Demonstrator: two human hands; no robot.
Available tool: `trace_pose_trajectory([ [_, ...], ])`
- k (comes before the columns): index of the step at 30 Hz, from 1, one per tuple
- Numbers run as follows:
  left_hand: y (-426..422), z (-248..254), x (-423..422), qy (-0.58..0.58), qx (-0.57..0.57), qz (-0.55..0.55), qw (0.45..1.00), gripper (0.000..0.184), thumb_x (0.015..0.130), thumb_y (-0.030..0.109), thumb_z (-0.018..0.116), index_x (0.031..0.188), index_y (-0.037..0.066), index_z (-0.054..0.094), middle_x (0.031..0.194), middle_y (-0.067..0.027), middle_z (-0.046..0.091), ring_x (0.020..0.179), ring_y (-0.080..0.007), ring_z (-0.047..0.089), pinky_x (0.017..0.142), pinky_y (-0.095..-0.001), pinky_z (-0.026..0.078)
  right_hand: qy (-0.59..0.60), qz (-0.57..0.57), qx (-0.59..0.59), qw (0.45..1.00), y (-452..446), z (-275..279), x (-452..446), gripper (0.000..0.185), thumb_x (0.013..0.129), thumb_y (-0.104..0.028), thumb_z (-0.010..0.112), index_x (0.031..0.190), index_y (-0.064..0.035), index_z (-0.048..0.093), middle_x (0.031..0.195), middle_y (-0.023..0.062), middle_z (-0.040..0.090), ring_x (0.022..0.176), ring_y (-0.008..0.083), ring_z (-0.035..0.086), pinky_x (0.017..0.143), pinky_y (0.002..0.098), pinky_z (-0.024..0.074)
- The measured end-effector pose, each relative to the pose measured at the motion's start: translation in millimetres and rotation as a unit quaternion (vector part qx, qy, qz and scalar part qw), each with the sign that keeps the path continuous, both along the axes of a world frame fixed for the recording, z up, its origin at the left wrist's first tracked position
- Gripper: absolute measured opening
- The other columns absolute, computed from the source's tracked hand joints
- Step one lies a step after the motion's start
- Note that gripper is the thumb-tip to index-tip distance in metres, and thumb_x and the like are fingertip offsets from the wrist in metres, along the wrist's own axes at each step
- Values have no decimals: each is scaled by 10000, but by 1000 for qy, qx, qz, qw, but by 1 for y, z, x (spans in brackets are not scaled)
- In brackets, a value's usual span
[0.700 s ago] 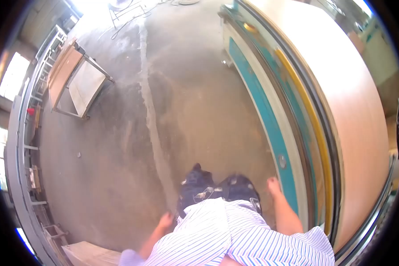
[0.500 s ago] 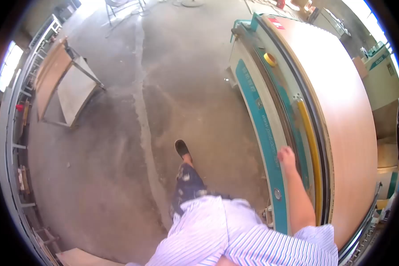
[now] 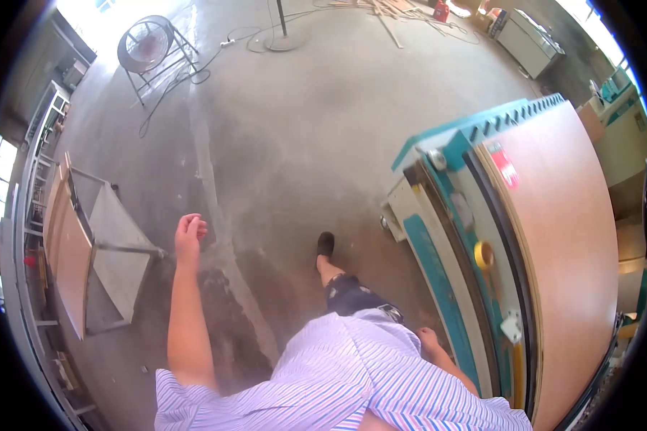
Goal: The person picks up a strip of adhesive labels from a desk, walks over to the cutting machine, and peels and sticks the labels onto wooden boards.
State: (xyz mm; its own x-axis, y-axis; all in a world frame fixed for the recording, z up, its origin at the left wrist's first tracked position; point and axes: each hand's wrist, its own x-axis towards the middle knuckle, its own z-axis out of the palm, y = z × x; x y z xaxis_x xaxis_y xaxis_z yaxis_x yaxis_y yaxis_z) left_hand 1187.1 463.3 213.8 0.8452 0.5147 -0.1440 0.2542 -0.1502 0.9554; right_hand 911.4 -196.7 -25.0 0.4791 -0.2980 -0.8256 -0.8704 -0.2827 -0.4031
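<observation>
My left hand (image 3: 191,233) is raised in front of me over the concrete floor, its fingers loosely curled in and nothing visible in it. My right hand (image 3: 428,339) hangs low beside my shirt, close to the teal and cream side of a long machine (image 3: 438,276). Its fingers are too small and partly hidden to read. A large wood-faced panel (image 3: 564,237) lies on top of the machine, with a yellow tape roll (image 3: 484,255) near its left edge.
A metal-framed cart (image 3: 126,248) with boards stands at the left. Ahead are a round drum fan (image 3: 147,47) on a stand, cables on the floor, wood strips (image 3: 388,11) and a grey cabinet (image 3: 528,44). One dark shoe (image 3: 326,243) shows below me.
The machine's far end has come closer in view. My left hand has swung up and forward into sight, while my right hand has dropped back toward my body.
</observation>
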Motion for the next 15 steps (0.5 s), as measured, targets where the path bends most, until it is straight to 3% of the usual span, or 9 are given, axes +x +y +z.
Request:
trace_pose_trajectory([
  [1, 3, -6, 37, -17, 10, 16, 1000, 169, 977, 207, 531, 1047, 65, 591, 833, -9, 607, 732, -80, 544, 684, -247, 470, 12, -51, 63, 997, -16, -88, 16, 237, 870, -144, 601, 1026, 20, 670, 904, 147, 687, 809, 239, 654, 727, 364, 529],
  [3, 30, -81, 82, 57, 8, -26, 998, 155, 976, 182, 517, 1051, 72, 597, 823, -7, 587, 720, -78, 523, 661, -231, 450, -115, 198, -93, 969, 17, -120, 124, 269, 879, -152, 569, 1057, 32, 654, 940, 181, 682, 811, 260, 661, 710, 380, 534],
  [4, 19, -101, 94, 159, 73, -57, 983, 212, 965, 211, 528, 1088, 48, 581, 890, -79, 633, 801, -179, 593, 719, -307, 488, 13, 114, 67, 991, 23, -122, 198, 252, 893, -154, 546, 1056, 14, 642, 868, 164, 665, 761, 244, 649, 647, 374, 530],
  [5, 15, -129, 91, 264, 310, -192, 893, 312, 954, 251, 539, 1165, 22, 555, 1024, -162, 665, 952, -321, 626, 832, -404, 500, -44, 48, 55, 996, 49, -92, 261, 220, 895, -163, 548, 1014, -6, 646, 799, 124, 641, 703, 204, 622, 582, 348, 511],
  [6, 34, -180, 77, 418, 266, -289, 819, 450, 949, 268, 539, 1318, 14, 491, 1255, -223, 591, 1169, -383, 551, 989, -432, 438, -74, 50, 46, 995, 70, -68, 339, 219, 890, -164, 570, 1025, -4, 634, 801, 87, 633, 698, 159, 596, 586, 310, 496],
  [7, 31, -227, 50, 361, 383, -379, 761, 363, 934, 262, 484, 1185, 33, 612, 1116, -218, 630, 1089, -342, 578, 989, -440, 432, -130, -2, 83, 988, 97, -19, 415, 312, 865, -230, 601, 1066, 4, 644, 922, 134, 689, 870, 209, 649, 738, 354, 517],
  [10, -2, -223, 114, 560, 128, -345, 742, 341, 933, 267, 491, 1140, 35, 631, 1078, -198, 647, 1041, -329, 600, 947, -441, 456, -262, 22, 144, 954, 143, 79, 613, 319, 898, -232, 628, 1140, -24, 623, 1030, 128, 682, 959, 215, 644, 845, 332, 502],
  [12, -14, -232, 213, 599, 99, -332, 722, 330, 933, 271, 495, 1110, 36, 643, 1053, -185, 658, 1009, -321, 614, 919, -443, 472, -321, 57, 146, 934, 148, 139, 721, 319, 919, -244, 613, 1153, -29, 613, 1062, 135, 680, 999, 200, 636, 873, 330, 496],
  [15, -7, -273, 391, 599, 158, -399, 676, 317, 932, 276, 501, 1065, 39, 663, 1015, -165, 675, 962, -309, 636, 877, -445, 497, -294, 33, 113, 949, 126, 118, 840, 335, 904, -245, 612, 1153, -21, 614, 1079, 162, 680, 1016, 255, 646, 881, 354, 500],
])
